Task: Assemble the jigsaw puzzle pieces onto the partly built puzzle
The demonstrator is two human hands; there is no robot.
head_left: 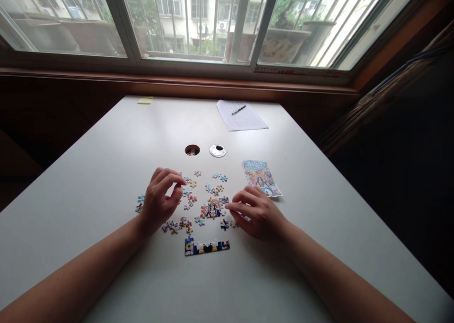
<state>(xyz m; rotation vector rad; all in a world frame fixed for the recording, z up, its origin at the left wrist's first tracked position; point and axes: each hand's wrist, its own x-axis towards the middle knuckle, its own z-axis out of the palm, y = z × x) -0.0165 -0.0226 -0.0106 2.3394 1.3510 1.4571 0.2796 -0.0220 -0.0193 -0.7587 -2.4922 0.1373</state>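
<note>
My left hand hovers over the left side of the loose jigsaw puzzle pieces, its thumb and index finger curved with a small gap between the tips; no piece shows in it. The fingers of my right hand are drawn together at the right edge of a joined puzzle section, where they seem to pinch a small puzzle piece, partly hidden. Nearer to me lies a joined bottom border strip, its left end rising as a corner. More pieces lie partly under both hands.
A colourful picture sheet lies beyond my right hand. Farther back are a cable hole, a metal ring cover, papers with a pen, and yellow notes. The white table ends below a window.
</note>
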